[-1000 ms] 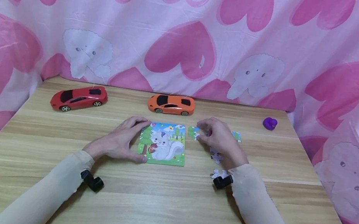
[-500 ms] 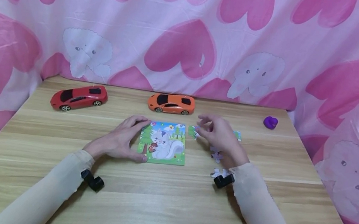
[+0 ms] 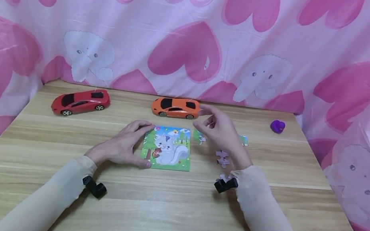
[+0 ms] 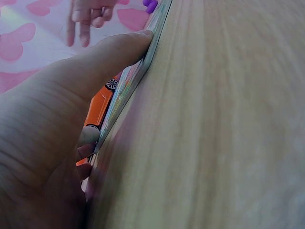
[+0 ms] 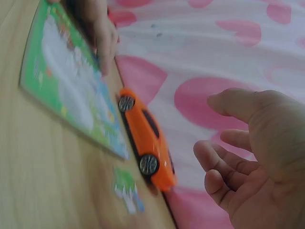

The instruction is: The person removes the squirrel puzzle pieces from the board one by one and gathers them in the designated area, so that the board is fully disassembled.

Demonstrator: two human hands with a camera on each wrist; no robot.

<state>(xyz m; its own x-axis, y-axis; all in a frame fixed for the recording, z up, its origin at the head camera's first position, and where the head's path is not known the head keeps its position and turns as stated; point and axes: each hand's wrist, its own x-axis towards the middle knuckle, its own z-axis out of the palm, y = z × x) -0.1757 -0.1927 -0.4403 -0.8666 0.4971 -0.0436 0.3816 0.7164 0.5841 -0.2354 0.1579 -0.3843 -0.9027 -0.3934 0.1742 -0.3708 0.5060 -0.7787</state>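
Observation:
A square puzzle board (image 3: 170, 147) with a grey squirrel picture lies flat on the table. My left hand (image 3: 122, 144) holds its left side, with the thumb at the near corner and the fingers at the far corner. In the left wrist view, that thumb (image 4: 124, 50) lies along the board's edge. My right hand (image 3: 220, 131) hovers above the loose jigsaw pieces, right of the board. Nothing is between its loosely bent fingers in the right wrist view. One green piece (image 5: 126, 191) lies beside the board; purple-grey pieces (image 3: 223, 159) are nearer me, partly hidden by the wrist camera.
Behind the board stands an orange toy car (image 3: 176, 108). A red toy car (image 3: 81, 102) is at the back left, and a small purple toy duck (image 3: 277, 126) at the back right. Another jigsaw piece (image 3: 244, 141) shows past the right hand. A pink heart-patterned curtain (image 3: 186, 51) borders the table.
My right hand has lifted off the green jigsaw piece and moved up and slightly left, towards the orange car. The left hand and the board have stayed in place.

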